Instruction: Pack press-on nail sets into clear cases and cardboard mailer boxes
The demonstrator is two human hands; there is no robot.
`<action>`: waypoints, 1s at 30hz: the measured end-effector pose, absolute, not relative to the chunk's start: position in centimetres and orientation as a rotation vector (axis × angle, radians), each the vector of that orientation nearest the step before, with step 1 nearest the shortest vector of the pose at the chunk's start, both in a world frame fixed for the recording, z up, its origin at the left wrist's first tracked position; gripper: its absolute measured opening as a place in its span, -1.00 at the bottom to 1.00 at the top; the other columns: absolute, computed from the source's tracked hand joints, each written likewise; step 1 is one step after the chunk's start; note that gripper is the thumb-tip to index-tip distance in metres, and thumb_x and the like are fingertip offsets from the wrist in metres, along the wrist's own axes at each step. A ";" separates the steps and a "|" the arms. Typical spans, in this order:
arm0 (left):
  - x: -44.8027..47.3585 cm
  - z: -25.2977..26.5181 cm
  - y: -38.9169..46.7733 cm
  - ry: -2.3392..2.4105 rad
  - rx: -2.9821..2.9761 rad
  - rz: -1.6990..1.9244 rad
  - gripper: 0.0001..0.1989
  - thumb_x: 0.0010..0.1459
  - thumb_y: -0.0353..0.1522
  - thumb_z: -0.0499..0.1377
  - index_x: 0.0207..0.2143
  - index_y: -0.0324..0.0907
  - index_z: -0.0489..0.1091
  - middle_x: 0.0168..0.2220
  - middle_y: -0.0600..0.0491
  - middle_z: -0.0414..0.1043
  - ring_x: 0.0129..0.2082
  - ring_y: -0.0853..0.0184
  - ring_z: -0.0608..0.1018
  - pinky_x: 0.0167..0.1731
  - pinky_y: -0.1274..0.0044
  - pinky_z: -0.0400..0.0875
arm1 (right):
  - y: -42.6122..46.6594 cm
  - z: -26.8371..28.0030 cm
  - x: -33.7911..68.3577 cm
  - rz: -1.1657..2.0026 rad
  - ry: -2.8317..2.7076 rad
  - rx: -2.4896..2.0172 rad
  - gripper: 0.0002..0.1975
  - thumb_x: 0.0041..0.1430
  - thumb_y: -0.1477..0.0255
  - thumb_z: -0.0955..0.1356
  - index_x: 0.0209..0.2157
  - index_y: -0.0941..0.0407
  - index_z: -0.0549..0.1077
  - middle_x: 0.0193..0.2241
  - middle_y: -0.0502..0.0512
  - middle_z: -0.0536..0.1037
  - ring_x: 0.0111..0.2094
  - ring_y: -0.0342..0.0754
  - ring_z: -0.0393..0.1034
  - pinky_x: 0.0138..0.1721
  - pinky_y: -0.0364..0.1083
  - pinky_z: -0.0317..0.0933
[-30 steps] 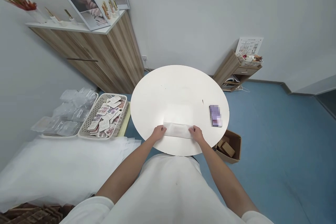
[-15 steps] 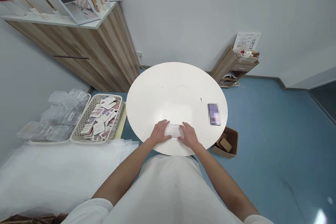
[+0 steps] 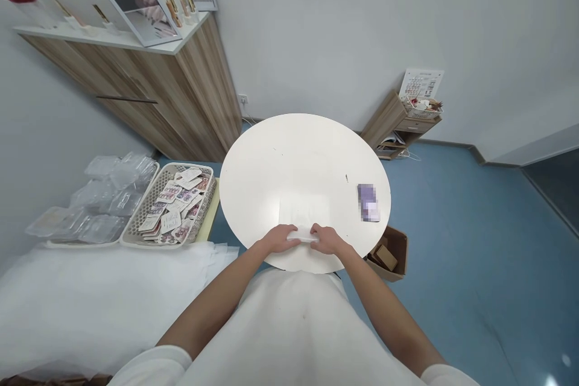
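Observation:
Near the front edge of the round white table [image 3: 253,163], both hands grip a small, thin white folded sheet [image 3: 302,234] by its ends. My left hand [image 3: 281,238] is closed on the left end, fingers curled and thumb on the near side. My right hand [image 3: 326,239] pinches the right end in the same way. Fingers partly hide the sheet, and I cannot tell its material. Just beyond it, a pale rectangular patch [image 3: 304,206] shows on the tabletop; whether it is part of the sheet or a reflection is unclear.
A purple pixelated item [image 3: 368,202] lies at the table's right. To the left stand a basket of printed cards [image 3: 212,190], clear plastic boxes [image 3: 102,193] and a pile of white sheets [image 3: 104,289]. A cardboard box [image 3: 400,250] sits on the floor, right.
My fingers have curled in from a flatter spread and closed on the white sheet's ends. The sheet now looks narrower from front to back. The camera view has shifted slightly.

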State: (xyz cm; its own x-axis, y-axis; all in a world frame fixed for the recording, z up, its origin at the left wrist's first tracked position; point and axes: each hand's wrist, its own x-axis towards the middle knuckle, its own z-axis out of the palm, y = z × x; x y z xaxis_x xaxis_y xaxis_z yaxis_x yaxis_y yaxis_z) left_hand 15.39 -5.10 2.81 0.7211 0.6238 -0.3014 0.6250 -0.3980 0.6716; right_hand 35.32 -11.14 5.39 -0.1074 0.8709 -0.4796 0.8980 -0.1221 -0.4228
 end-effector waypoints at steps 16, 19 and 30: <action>14.1 1.1 -2.4 1.352 1.675 0.224 -0.78 -0.02 -0.21 0.04 -0.54 -0.18 0.29 -0.59 0.13 0.27 -0.53 0.38 0.36 -0.51 0.56 0.20 | -7.2 4.1 39.5 -1.436 1.847 2.456 -0.81 0.00 0.28 0.26 -0.39 0.08 0.41 -0.39 0.01 0.48 -0.40 -0.10 0.35 -0.44 -0.16 0.17; 14.4 0.2 -2.0 1.430 1.638 0.237 -0.82 -0.02 -0.25 0.06 -0.55 -0.17 0.24 -0.61 0.16 0.21 -0.55 0.41 0.34 -0.52 0.58 0.18 | -7.1 2.8 40.1 -1.406 1.750 2.565 -0.84 -0.02 0.33 0.26 -0.42 0.09 0.39 -0.42 0.01 0.48 -0.42 -0.11 0.35 -0.46 -0.17 0.16; 15.6 0.6 -1.9 1.635 1.662 0.377 -0.49 0.01 -0.18 0.06 -0.03 -0.26 0.13 -0.29 -0.04 0.37 -0.25 0.27 0.43 -0.26 0.47 0.31 | -9.0 0.4 38.8 -1.087 1.582 2.947 -0.58 -0.04 0.46 0.21 -0.07 0.11 0.25 -0.13 0.18 0.36 -0.12 0.05 0.27 -0.17 -0.03 0.17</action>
State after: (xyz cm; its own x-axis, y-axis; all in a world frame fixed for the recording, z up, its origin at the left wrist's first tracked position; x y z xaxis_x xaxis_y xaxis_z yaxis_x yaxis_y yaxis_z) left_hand 15.59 -1.91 0.63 0.1366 0.9458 -0.2948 0.7212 0.1090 0.6841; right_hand 38.78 -9.01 0.36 0.4250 0.8410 -0.3348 0.6143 -0.5396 -0.5758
